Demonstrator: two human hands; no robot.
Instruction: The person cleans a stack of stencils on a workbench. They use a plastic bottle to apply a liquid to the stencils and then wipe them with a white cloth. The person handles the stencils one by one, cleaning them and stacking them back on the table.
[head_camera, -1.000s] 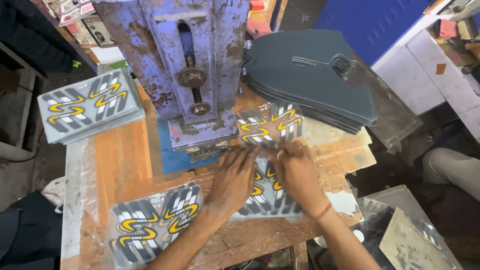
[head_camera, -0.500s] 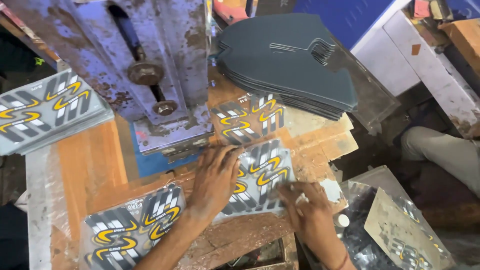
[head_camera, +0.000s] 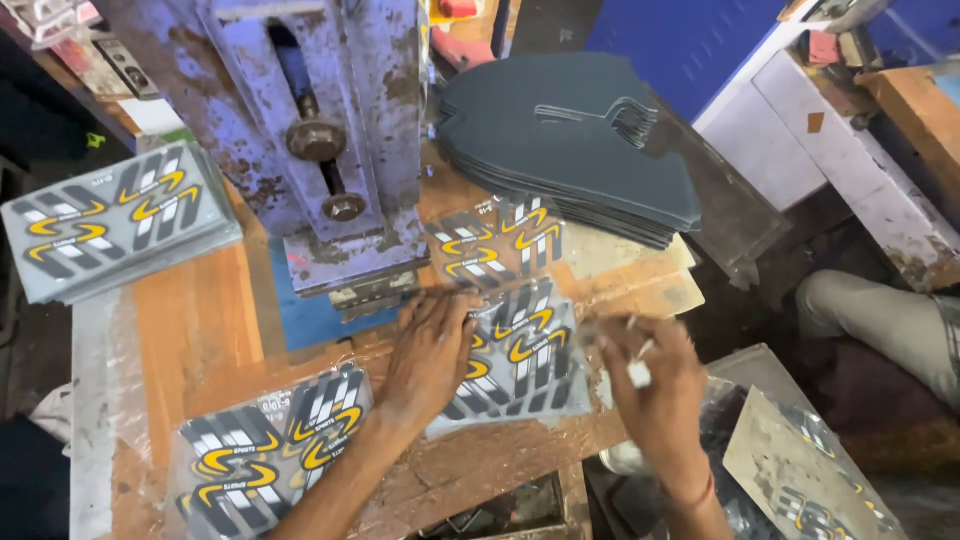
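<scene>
Two hands: our left hand (head_camera: 432, 345) presses flat the grey yellow-striped printed sheet (head_camera: 520, 360); our right hand (head_camera: 655, 385) (now withdrawn) pinches a small white scrap (head_camera: 638, 373).

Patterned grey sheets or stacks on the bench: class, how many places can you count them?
4: far left stack, near left, one beside the press, one under the left hand. Another may lie lower right, partly hidden.
</scene>
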